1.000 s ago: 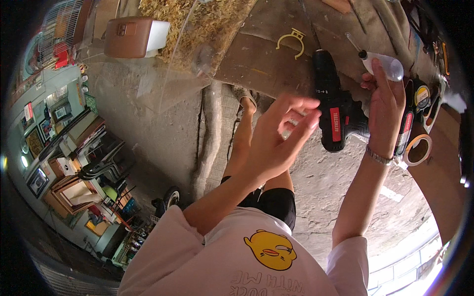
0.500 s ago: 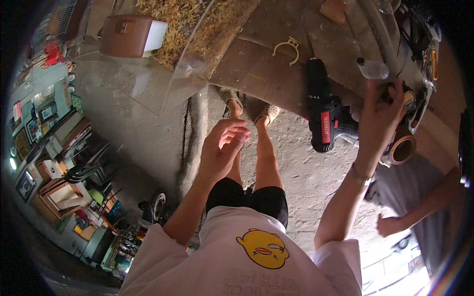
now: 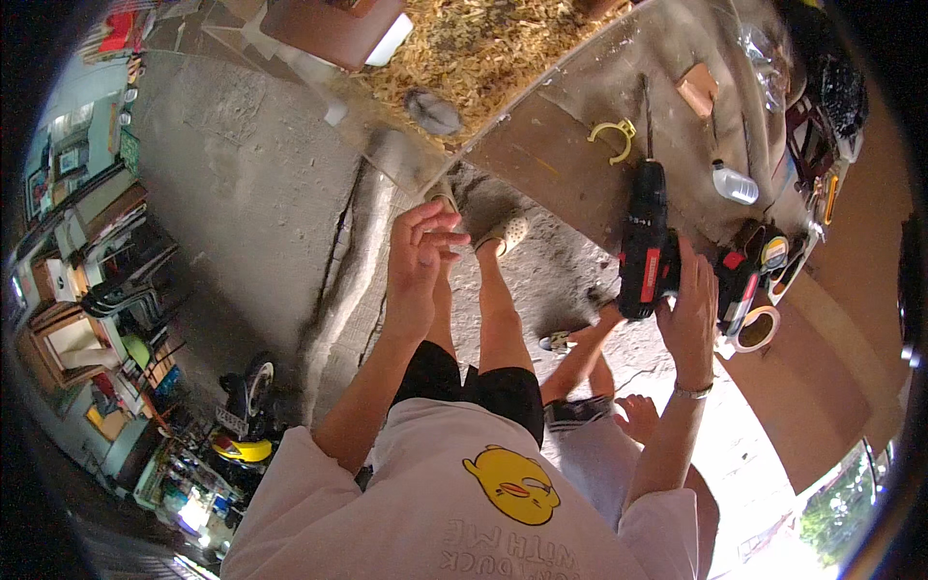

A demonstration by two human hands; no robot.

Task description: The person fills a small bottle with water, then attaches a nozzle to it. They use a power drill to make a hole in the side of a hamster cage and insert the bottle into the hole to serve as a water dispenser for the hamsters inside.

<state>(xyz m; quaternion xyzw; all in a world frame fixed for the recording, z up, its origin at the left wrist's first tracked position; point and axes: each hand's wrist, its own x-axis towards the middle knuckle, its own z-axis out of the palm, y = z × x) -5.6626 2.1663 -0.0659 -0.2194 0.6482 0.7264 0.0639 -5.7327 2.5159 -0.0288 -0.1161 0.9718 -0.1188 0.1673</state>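
A: Step in hand?

B: My reading: taking up the drill. It is at the near edge of the tabletop, long bit pointing away from the person.

A: Right grip?

B: Right grip is at the drill's handle. Fingers long, barely bent; thumb apart from them, near the drill's rear end. The palm side faces away from view, so can't tell whether it is wrapped round the handle or only touching. Nor whether the drill's weight is off its support.

A: Left grip?

B: Left grip holds nothing. Fingers loosely curled, spaced from one another, above the legs, well apart from the drill.

A: What does the next move call for?

B: In my judgement, a full wrap round the handle, then a lift with the bit kept clear of the yellow ring clip on its left and the clear bottle on its right. Tape roll lies just right of the working hand.
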